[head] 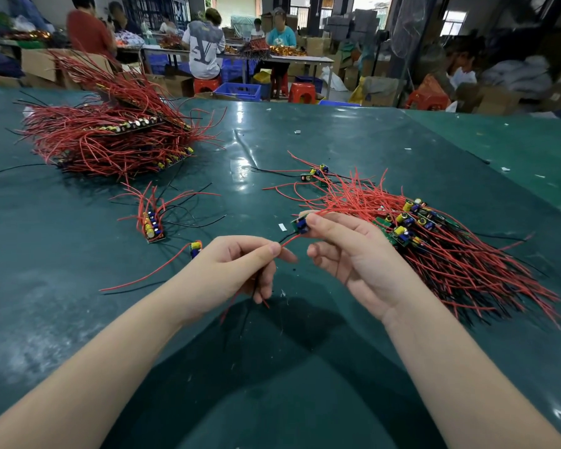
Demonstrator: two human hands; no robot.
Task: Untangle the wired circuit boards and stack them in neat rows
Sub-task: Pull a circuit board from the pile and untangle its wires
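stacked boards (110, 137) left, tangled pile (441, 244) right

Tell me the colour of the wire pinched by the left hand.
Red, clearest in the head view.

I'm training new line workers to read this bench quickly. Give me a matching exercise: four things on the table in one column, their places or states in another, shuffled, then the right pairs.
Things:
1. big stacked pile
2. short row of boards
3. tangled heap
4. single board

Places or states:
A. held up in the right hand
B. far left of the green table
C. right of the hands, wires fanned out
D. left of centre, standing side by side

Pairs: 1-B, 2-D, 3-C, 4-A
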